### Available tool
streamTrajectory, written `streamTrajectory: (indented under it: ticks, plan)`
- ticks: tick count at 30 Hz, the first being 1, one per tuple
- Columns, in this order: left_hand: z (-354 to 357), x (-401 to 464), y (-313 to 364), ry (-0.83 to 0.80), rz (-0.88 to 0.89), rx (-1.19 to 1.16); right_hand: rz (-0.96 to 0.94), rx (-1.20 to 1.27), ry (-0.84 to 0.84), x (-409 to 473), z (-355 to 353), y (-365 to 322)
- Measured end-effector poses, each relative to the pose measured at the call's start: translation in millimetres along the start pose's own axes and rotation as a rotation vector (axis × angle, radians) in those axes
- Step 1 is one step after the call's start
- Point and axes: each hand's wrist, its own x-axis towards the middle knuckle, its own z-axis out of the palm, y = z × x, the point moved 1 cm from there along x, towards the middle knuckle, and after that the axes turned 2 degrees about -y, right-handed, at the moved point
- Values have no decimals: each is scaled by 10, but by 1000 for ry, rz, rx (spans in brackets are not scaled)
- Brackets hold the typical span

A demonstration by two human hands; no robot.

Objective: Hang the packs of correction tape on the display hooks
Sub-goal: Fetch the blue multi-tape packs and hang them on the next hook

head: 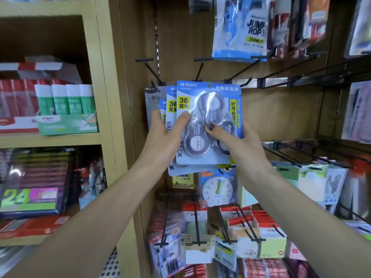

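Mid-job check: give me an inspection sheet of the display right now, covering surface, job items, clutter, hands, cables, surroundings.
Surface: wooden back panel with black display hooks.
Job's things: front correction tape pack raised to the hooks; more packs fanned behind it.
Clutter: nothing seen.
Grippers: left hand grips the stack; right hand pinches the front pack.
Cables: nothing seen.
Surroundings: glue sticks on left shelf, jump rope bag above, toy clock below.
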Motion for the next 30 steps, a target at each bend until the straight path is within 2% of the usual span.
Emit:
streamTrajectory:
  ticks: [11, 22, 30]
  plan:
    - [61, 152, 134, -55, 79, -40, 9, -63, -31, -35, -194, 64]
    - [49, 177, 159, -18, 90, -102, 0, -62, -31, -11, -141, 35]
    - [10, 292, 100, -25, 34, -93, 14, -95, -30, 93, -99, 6]
